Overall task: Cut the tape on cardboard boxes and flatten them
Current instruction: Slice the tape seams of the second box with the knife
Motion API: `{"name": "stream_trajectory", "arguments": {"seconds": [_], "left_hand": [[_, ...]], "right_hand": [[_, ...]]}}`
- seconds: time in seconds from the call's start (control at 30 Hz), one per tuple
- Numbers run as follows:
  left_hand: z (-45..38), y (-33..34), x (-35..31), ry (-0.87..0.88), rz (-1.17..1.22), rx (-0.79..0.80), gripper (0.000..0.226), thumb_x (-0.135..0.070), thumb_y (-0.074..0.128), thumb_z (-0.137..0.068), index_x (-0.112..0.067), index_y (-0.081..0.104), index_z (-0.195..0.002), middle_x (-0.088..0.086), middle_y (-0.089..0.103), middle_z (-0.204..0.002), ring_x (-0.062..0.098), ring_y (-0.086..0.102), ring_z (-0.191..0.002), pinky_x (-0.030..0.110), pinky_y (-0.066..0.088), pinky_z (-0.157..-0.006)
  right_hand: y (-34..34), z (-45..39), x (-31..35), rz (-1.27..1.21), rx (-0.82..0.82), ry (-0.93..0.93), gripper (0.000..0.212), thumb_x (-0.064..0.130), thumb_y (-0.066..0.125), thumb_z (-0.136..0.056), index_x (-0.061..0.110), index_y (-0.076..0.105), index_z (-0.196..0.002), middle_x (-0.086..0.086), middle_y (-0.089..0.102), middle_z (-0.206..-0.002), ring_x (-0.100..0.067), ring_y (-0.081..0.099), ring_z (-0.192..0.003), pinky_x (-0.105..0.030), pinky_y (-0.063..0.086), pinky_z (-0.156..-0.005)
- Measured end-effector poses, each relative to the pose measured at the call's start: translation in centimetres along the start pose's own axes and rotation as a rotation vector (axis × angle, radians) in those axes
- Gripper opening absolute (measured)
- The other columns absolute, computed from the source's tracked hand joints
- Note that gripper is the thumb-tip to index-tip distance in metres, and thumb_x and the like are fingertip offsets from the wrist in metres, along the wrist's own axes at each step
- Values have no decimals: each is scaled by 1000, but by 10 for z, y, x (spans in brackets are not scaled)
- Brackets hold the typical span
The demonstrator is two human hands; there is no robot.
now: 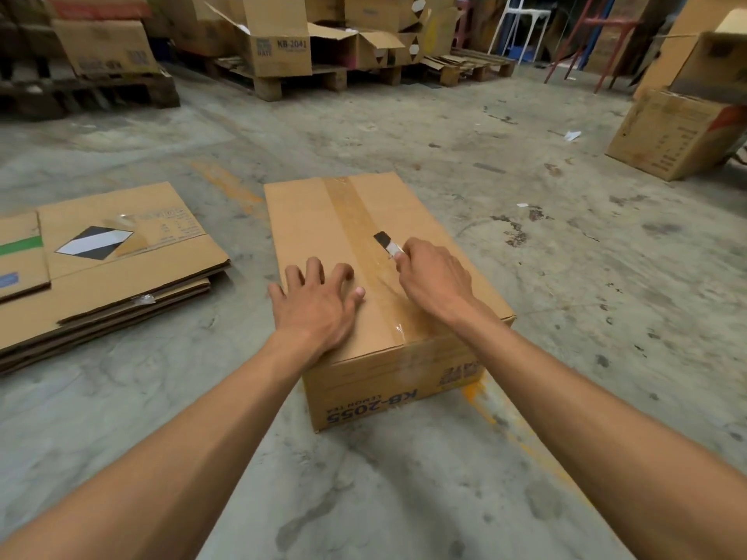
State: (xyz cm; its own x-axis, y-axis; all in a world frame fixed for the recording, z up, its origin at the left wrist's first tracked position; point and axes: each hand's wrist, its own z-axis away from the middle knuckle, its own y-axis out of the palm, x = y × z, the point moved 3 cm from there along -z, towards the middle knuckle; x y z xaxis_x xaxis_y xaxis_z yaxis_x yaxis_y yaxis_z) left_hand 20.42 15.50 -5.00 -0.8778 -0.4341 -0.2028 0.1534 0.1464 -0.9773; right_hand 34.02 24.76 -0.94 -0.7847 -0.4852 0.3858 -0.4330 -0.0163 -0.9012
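A closed brown cardboard box (307, 220) marked KB-2055 stands on the concrete floor in front of me. A strip of clear brown tape (351, 208) runs along the middle seam of its top. My left hand (317, 305) lies flat on the near left part of the top, fingers spread. My right hand (434, 276) is closed around a utility knife (387, 243), whose dark blade touches the tape about halfway along the seam. The knife's handle is hidden inside the fist.
A stack of flattened boxes (121, 276) lies on the floor to the left. Wooden pallets (283, 80) with open cartons line the back. Another carton (671, 135) stands at the right, with red and white metal frames behind it.
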Motion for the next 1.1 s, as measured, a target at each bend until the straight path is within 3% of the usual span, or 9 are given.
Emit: {"name": "stream_trajectory", "arguments": {"seconds": [0.07,0.13,0.2,0.67,0.83,1.0,1.1], "left_hand": [[-3,5,-1,18,29,-33,42,-61,23,-95,-39,38,-128,3,36,-135,31,29,-127,54,25,-104],[-5,11,1,43,72,-50,43,-60,22,-95,-39,37,-129,2,29,-149,30,11,-145,57,10,-114],[-7,15,5,55,103,-39,45,-60,20,-95,-40,34,-133,-2,19,-159,27,-7,-151,59,-2,-117],[-8,18,5,44,77,-2,56,-62,12,-96,-44,18,-149,-3,8,-164,26,-6,-151,59,-3,-117],[-7,16,4,16,92,-5,54,-61,15,-96,-44,19,-148,-3,7,-164,25,-6,-151,57,-5,-117],[-7,15,3,-1,105,-8,54,-60,16,-97,-45,20,-148,-2,8,-164,25,-6,-151,58,-4,-117],[-6,15,3,-15,111,-7,53,-59,16,-97,-45,20,-148,-4,7,-164,24,-7,-151,59,-3,-117]], "right_hand": [[10,-27,5,57,42,4,23,25,41,-96,12,59,-105,-16,63,-111,-38,57,-99,-36,34,-70],[20,-46,8,101,86,1,22,21,43,-95,10,60,-104,-17,62,-112,-38,57,-102,-36,34,-72],[28,-59,10,122,110,-3,20,19,43,-95,9,59,-102,-17,62,-111,-37,57,-102,-35,34,-72],[24,-81,40,264,149,-80,31,19,50,-85,8,57,-114,-16,61,-114,-35,58,-103,-34,38,-73],[29,-64,30,236,129,-64,24,17,46,-86,8,59,-104,-18,63,-109,-38,59,-99,-35,38,-71],[29,-41,28,286,121,-95,27,19,46,-89,7,58,-110,-20,60,-114,-39,57,-107,-37,39,-76],[26,-33,26,247,137,-91,19,22,46,-89,9,57,-98,-20,61,-111,-39,58,-103,-37,36,-72]]}}
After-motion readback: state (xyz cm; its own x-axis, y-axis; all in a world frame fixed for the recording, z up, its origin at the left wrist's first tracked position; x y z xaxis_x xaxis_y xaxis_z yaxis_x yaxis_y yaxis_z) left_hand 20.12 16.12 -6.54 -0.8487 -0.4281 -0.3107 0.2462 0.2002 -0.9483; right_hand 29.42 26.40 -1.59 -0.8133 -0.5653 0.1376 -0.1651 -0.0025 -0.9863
